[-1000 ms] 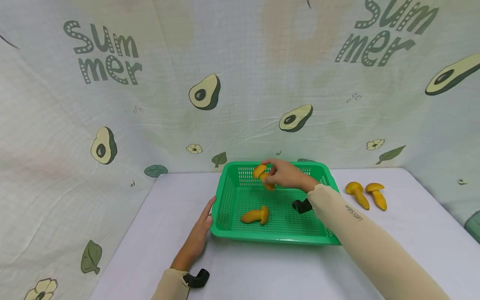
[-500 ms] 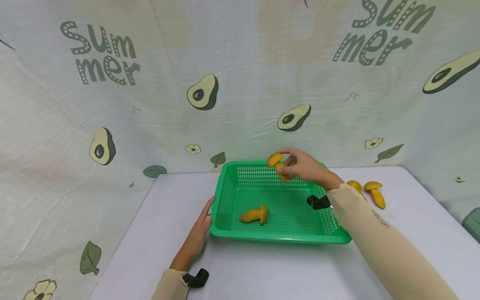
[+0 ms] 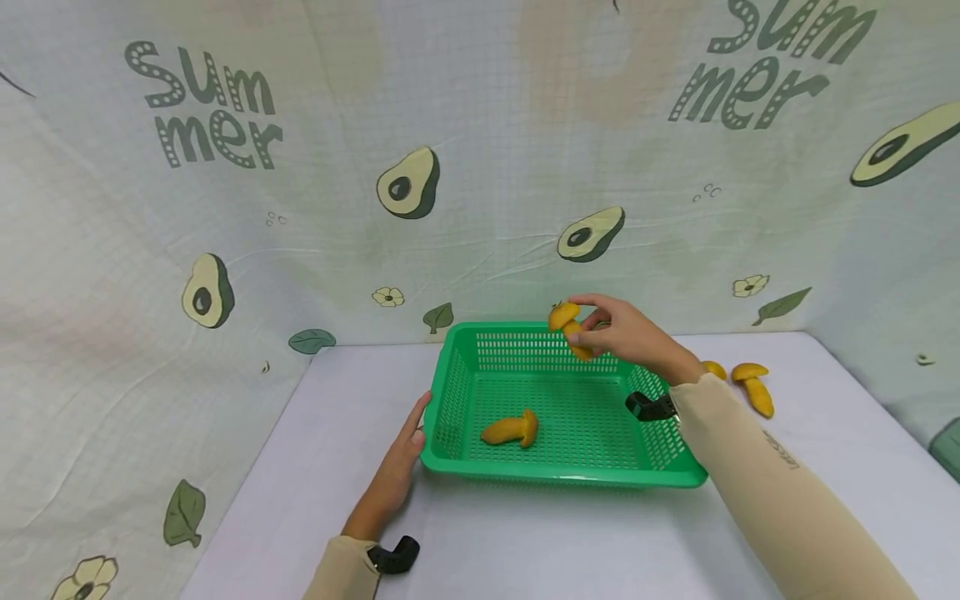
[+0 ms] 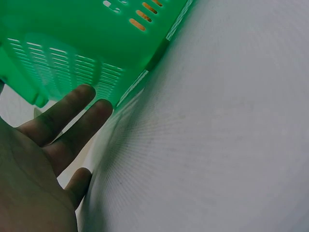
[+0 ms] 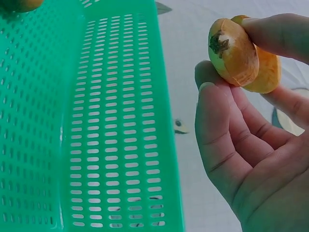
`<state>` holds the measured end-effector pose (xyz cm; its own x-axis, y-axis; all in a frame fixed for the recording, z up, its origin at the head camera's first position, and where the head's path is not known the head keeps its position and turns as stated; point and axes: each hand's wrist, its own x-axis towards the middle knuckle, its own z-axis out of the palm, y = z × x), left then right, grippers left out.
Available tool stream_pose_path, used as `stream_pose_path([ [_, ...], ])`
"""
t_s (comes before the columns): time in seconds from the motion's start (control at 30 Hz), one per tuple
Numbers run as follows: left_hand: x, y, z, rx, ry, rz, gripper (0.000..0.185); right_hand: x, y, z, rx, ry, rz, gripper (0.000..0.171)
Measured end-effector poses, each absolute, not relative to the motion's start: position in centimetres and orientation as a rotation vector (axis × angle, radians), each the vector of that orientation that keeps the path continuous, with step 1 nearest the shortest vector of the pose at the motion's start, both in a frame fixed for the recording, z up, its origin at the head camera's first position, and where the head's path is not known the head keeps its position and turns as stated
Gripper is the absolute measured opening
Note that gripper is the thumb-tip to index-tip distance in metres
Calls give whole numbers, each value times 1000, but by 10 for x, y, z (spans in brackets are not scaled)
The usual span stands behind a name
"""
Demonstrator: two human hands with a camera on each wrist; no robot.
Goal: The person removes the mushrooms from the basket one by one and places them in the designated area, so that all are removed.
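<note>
A: Head view, left to right. Left hand point(image 3: 393, 475) flat on the white worktop point(image 3: 525, 542), fingers point(image 4: 72, 116) straight, tips touching the left wall of the green basket point(image 3: 450, 408).

B: Inside the basket?

A: 1 yellow mushroom point(image 3: 512, 430) lying on its floor. Above the far rim, the right hand point(image 3: 630, 337) pinches a 2nd mushroom point(image 3: 570, 327) between thumb and fingers point(image 5: 227, 140).

B: Further right?

A: 2 more mushrooms point(image 3: 752, 385) on the worktop, just beside the basket; 1 is partly hidden by the wrist.

backdrop point(image 3: 480, 125) — avocado print (reads "Summer") | table point(image 3: 525, 542) — white
</note>
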<state>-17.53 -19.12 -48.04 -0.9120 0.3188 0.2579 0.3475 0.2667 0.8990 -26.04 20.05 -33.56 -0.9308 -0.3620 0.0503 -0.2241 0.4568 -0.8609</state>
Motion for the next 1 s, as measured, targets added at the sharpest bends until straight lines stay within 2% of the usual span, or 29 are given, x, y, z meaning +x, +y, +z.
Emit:
stream_pose_path([
  [0.67, -178, -190, -482, -683, -2469, -1749, 53, -222, 233, -330, -454, 2622, -1635, 72],
  [1.0, -178, -192, -481, -687, -2471, -1734, 53, -206, 247, -334, -481, 2639, -1723, 66],
])
